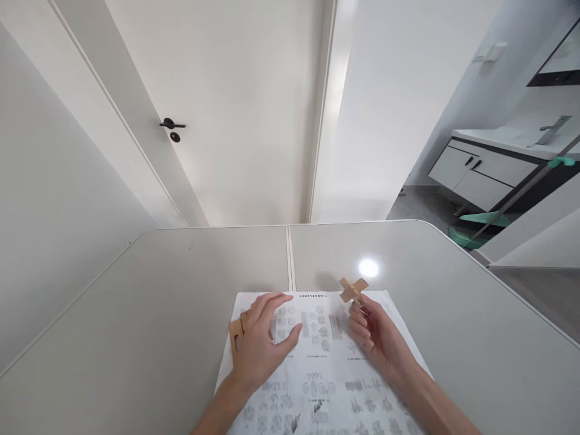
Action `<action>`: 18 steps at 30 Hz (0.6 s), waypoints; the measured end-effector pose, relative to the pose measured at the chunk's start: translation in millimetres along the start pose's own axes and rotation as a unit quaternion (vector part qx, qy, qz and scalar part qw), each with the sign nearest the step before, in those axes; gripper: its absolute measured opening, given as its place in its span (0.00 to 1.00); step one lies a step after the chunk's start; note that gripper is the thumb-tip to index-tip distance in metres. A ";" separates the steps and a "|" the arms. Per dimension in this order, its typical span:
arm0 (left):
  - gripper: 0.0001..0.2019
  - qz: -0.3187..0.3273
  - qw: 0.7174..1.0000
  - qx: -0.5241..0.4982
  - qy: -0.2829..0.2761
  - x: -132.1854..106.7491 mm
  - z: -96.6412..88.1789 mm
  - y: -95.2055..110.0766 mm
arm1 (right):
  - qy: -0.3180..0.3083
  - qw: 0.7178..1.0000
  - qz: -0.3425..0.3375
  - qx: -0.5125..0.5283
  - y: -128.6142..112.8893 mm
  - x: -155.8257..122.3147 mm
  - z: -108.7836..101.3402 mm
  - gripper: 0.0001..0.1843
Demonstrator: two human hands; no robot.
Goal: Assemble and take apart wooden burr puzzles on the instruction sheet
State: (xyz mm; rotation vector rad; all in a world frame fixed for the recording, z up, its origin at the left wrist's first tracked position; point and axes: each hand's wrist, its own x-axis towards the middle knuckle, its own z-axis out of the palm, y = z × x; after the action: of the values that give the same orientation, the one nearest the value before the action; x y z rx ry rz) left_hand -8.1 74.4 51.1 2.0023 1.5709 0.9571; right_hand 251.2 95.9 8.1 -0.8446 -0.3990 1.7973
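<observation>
Fingers, left hand [260, 344]: wide, with the thumb well apart from the forefinger and a gap between them that faces right; nothing shows in that gap.
Fingers, right hand [378, 329]: narrow, thumb and fingertips pinched on one end of a small brown cross [352, 290], the other fingers curled below it.
Left wall: pale and plain, beyond the left side of the table [136, 332].
Door: a pale door [244, 90] on the far side of the table, with a black handle [173, 124] near its left edge and a round black lock [174, 137] just below.
Brown pieces [233, 332]: flat, at the left edge of the paper sheet [338, 350], one with a slot; the left hand covers part of them, and I cannot tell whether it touches them.
Paper: on the near middle of the table, under both hands, printed with grey drawings and small text too faint to read.
Brown cross: held up over the far right part of the paper, its flat arms spread, left of and above the right hand's knuckles.
Light: a bright white spot on the tabletop, beyond the cross and slightly right.
Far right: a white cabinet [484, 172] with black handles, a tap [553, 128] above it, and green shelves [484, 219] nearer.
</observation>
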 end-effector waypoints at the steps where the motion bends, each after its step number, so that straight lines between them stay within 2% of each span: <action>1: 0.17 0.005 1.000 0.018 0.002 -0.4 -4.0 -4.8 | 0.004 1.000 -0.001 0.023 -1.6 1.8 -2.9 0.17; 4: 0.18 0.030 0.997 0.068 -0.006 -7.3 -20.0 -22.0 | 0.023 0.997 -0.002 0.072 -4.8 5.9 -9.8 0.14; 8: 0.34 0.027 0.991 0.129 -0.027 -23.7 -40.5 -45.0 | 0.051 0.991 -0.021 0.118 -7.4 9.0 -15.6 0.12; 12: 0.46 0.013 0.988 0.150 -0.045 -33.9 -46.3 -59.6 | 0.053 0.982 -0.021 0.178 -9.2 8.7 -17.2 0.09; 14: 0.47 0.008 0.988 0.147 -0.049 -34.8 -44.4 -64.1 | 0.036 0.977 -0.006 0.209 -9.3 8.2 -17.4 0.08; 18: 0.42 0.004 0.989 0.139 -0.045 -32.5 -40.3 -69.3 | 0.015 0.972 0.001 0.233 -8.1 8.2 -19.9 0.09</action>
State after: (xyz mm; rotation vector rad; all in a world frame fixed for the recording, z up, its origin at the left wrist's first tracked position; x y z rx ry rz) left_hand -88.0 58.8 22.0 2.2038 1.7266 0.6687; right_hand 269.3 104.1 -3.6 -0.5381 0.0494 1.7760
